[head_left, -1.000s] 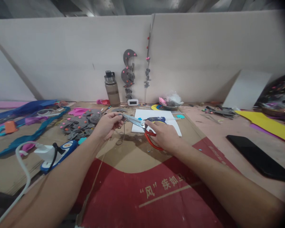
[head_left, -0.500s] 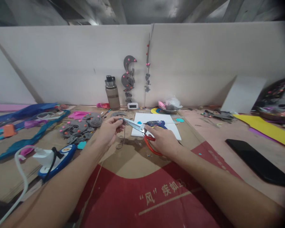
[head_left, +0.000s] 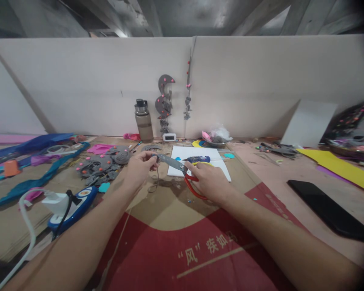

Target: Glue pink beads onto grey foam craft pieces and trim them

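Observation:
My left hand (head_left: 141, 171) pinches a thin grey cord (head_left: 158, 178) between thumb and fingers; its loose end hangs down and curls near the cardboard. My right hand (head_left: 211, 184) grips scissors with red handles (head_left: 189, 186). Their blades point left and look closed or nearly so, with the tips at the left fingertips beside the cord. Whether the cord lies between the blades I cannot tell. Behind the right hand, a dark blue tool (head_left: 197, 159) lies on a white sheet (head_left: 177, 152), partly hidden.
Left of my hands lie grey felt pieces with pink and orange balls (head_left: 101, 161). A blue power strip (head_left: 86, 198) with a white plug is nearer me. A bottle (head_left: 144, 123) stands by the wall, a metal bowl (head_left: 216, 143) further right. A black phone (head_left: 327, 206) lies right.
The scissor blades have turned slightly and look darker and closer together. Both hands stay nearly in place, still on the cord and scissors. The whole view has shifted slightly.

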The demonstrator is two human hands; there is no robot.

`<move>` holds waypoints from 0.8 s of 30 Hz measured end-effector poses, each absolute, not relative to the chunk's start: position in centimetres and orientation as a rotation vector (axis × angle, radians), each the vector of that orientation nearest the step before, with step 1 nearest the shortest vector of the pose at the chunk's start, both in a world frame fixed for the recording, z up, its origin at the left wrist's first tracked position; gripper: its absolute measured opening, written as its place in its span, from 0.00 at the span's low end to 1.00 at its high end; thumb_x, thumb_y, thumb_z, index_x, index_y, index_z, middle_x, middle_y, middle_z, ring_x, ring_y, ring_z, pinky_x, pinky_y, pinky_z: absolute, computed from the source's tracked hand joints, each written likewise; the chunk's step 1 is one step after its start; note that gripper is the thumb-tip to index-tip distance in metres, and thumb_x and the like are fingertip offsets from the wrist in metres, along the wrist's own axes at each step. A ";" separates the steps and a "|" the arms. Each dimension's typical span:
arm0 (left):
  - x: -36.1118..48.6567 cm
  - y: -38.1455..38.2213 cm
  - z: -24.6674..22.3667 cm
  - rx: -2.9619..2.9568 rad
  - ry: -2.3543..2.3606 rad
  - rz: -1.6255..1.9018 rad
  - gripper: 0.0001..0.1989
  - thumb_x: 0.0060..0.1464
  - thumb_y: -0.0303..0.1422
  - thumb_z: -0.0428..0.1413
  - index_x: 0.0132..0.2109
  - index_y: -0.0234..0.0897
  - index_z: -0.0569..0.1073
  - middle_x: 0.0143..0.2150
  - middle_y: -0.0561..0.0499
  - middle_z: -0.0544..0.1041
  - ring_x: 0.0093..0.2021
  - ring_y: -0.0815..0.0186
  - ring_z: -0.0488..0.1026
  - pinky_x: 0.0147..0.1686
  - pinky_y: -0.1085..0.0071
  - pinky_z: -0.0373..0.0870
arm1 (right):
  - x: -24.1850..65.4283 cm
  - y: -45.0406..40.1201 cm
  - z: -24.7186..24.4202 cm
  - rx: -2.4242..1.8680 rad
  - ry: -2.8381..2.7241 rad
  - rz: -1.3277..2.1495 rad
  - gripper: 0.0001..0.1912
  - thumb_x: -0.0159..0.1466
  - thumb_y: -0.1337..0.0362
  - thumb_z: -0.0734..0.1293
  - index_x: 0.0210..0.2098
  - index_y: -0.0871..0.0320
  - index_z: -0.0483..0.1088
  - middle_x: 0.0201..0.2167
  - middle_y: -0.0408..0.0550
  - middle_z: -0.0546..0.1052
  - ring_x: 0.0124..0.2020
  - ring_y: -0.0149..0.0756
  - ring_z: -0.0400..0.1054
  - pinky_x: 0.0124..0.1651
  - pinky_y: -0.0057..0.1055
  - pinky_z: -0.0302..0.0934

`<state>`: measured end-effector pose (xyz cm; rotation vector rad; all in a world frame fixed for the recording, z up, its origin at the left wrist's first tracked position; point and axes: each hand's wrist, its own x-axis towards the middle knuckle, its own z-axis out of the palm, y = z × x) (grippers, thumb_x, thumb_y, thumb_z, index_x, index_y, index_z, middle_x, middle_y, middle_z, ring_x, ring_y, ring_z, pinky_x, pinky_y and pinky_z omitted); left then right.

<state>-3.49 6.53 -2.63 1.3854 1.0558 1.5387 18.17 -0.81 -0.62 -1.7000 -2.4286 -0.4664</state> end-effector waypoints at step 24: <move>-3.1 5.6 -1.4 1.253 0.928 1.542 0.10 0.42 0.32 0.60 0.32 0.32 0.72 0.24 0.54 0.71 0.23 0.74 0.67 0.24 0.77 0.62 | 18.1 -0.6 -0.7 -1.693 -2.273 -0.258 0.22 0.62 0.55 0.57 0.56 0.48 0.57 0.44 0.48 0.73 0.41 0.40 0.68 0.35 0.30 0.56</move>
